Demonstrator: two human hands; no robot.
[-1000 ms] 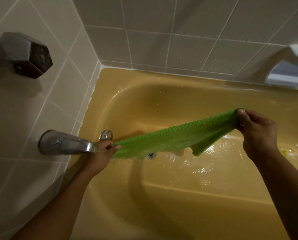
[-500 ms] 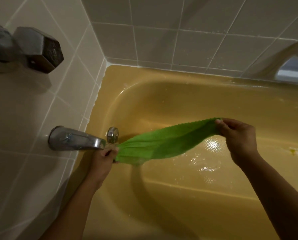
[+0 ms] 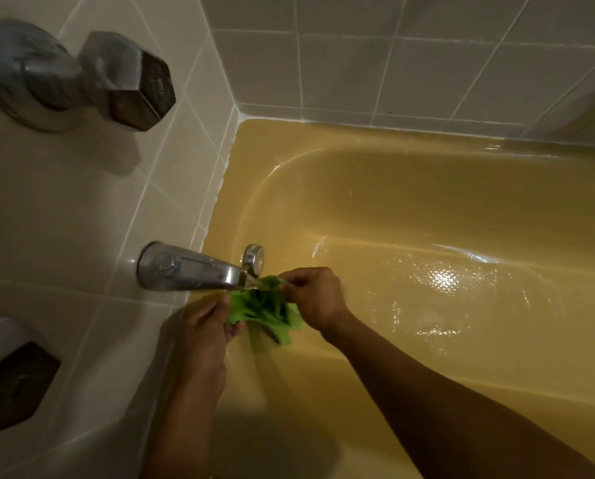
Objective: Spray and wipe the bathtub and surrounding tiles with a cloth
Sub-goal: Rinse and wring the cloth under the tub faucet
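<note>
Sitting on the tiled wall (image 3: 64,209) well to the left of your left hand (image 3: 202,326) are a dark hexagonal upper knob (image 3: 126,81) and a lower knob (image 3: 16,382) (this one cut off by the frame edge). The chrome spout (image 3: 185,267) juts out just above that hand, which pinches the left side of the bunched green cloth (image 3: 265,307), fingers curled on it. The cloth hangs right at the spout's tip, between your hands. Your right hand (image 3: 315,299) grips its right side, thumb and fingers closed on the fabric, with a round chrome plate (image 3: 253,259) just up and left of its knuckles. Right of that hand the yellow bathtub (image 3: 444,219) spreads wet and glistening, grey tiles (image 3: 393,63) above its rim
</note>
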